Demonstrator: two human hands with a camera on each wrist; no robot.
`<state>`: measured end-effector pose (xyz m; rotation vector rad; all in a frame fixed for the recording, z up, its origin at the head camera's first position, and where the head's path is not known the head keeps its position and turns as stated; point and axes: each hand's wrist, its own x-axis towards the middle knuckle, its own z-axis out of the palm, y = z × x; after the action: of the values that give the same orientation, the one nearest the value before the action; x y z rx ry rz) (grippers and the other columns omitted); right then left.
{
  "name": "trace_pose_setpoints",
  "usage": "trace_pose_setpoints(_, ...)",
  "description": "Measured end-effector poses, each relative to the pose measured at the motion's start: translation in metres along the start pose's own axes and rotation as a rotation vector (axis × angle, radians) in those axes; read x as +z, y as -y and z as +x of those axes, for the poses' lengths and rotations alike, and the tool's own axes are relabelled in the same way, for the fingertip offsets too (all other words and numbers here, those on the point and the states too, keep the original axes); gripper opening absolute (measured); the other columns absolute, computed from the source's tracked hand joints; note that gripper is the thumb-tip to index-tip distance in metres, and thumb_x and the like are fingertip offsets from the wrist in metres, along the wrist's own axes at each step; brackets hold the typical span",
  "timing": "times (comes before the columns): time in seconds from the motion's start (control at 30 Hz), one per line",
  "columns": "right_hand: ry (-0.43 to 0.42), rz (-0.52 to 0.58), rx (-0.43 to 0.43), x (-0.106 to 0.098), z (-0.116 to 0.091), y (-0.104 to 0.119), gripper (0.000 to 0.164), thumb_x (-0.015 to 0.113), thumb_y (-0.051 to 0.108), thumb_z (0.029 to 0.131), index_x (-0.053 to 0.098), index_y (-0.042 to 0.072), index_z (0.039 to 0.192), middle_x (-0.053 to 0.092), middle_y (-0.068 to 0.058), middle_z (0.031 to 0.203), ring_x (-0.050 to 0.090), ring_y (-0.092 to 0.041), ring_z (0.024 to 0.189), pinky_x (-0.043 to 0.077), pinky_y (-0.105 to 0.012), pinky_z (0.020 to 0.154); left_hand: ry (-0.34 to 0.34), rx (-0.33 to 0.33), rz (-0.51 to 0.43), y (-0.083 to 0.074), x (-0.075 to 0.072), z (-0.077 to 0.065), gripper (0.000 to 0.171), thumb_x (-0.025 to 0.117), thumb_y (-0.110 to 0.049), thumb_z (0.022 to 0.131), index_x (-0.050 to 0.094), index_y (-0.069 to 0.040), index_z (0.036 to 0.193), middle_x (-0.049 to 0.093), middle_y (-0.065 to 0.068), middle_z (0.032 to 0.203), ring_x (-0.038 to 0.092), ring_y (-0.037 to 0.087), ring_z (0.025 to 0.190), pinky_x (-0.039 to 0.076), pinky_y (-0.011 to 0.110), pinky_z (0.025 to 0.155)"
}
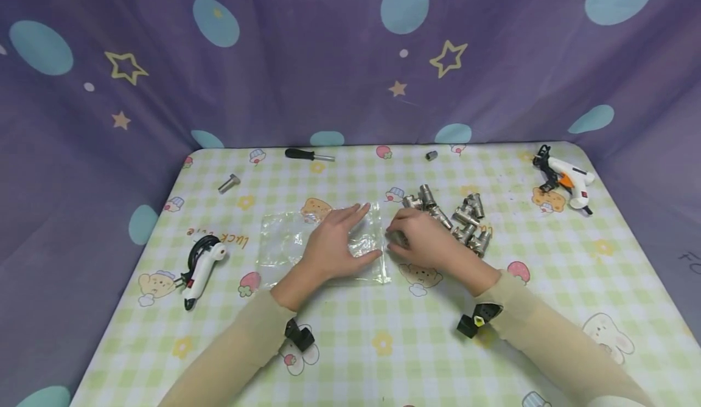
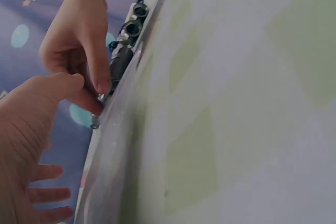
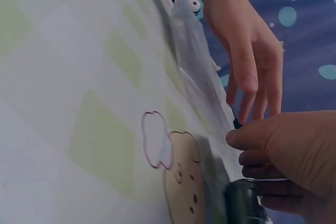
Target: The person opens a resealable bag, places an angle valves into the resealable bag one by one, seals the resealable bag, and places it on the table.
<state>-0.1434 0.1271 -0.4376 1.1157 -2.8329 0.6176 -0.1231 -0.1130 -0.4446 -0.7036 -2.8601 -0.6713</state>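
A clear plastic bag [image 1: 285, 243] lies flat on the table. Over its right part spreads my left hand [image 1: 331, 249], fingers and thumb apart; in the right wrist view this left hand [image 3: 254, 61] hangs with fingers loosely extended. At the bag's right edge my right hand [image 1: 424, 240] pinches the rim between thumb and fingertips. The left wrist view shows the right hand [image 2: 81, 35] with those tips close together at the film. A dark metal cylinder [image 3: 244, 203] shows under the right hand, partly hidden. Behind that hand lies a pile of metal connectors [image 1: 465, 215], some T-shaped.
A white glue gun [image 1: 202, 273] with a coiled black cord lies at left; another glue gun [image 1: 572, 182] with an orange trigger is at back right. Along the back are a screwdriver [image 1: 309, 154] and a small metal cylinder [image 1: 431, 156]. A bolt [image 1: 229, 183] lies back left.
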Motion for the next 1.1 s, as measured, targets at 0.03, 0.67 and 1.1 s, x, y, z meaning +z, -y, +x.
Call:
trace_pose_setpoints(0.03, 0.012, -0.01, 0.001, 0.002, 0.001, 0.001, 0.027, 0.085, 0.023, 0.089, 0.081, 0.005, 0.108, 0.076, -0.007, 0.107, 0.073, -0.023, 0.099, 0.064, -0.04, 0.094, 0.006, 0.008, 0.001, 0.0, 0.002, 0.0, 0.092, 0.082, -0.061, 0.081, 0.054, -0.017, 0.157, 0.062, 0.014, 0.153, 0.06, 0.037, 0.139, 0.058, 0.054, 0.108)
trace_pose_setpoints(0.67, -0.068, -0.008, -0.117, 0.014, 0.006, 0.004, 0.022, 0.084, 0.022, 0.093, 0.084, 0.013, 0.113, 0.078, -0.004, 0.103, 0.071, -0.02, 0.095, 0.064, -0.036, 0.083, 0.079, 0.011, -0.054, 0.003, 0.016, 0.002, 0.063, 0.088, -0.049, 0.084, 0.075, -0.01, 0.132, 0.075, 0.008, 0.132, 0.065, 0.029, 0.129, 0.055, 0.047, 0.113)
trace_pose_setpoints(1.1, 0.0, 0.002, -0.103, 0.019, 0.011, 0.003, 0.025, 0.085, 0.029, 0.092, 0.083, 0.013, 0.112, 0.08, -0.001, 0.109, 0.072, -0.02, 0.101, 0.064, -0.036, 0.091, 0.011, -0.026, -0.158, 0.004, 0.015, 0.002, 0.043, 0.093, -0.032, 0.082, 0.082, -0.011, 0.119, 0.082, 0.006, 0.11, 0.072, 0.025, 0.108, 0.061, 0.043, 0.097)
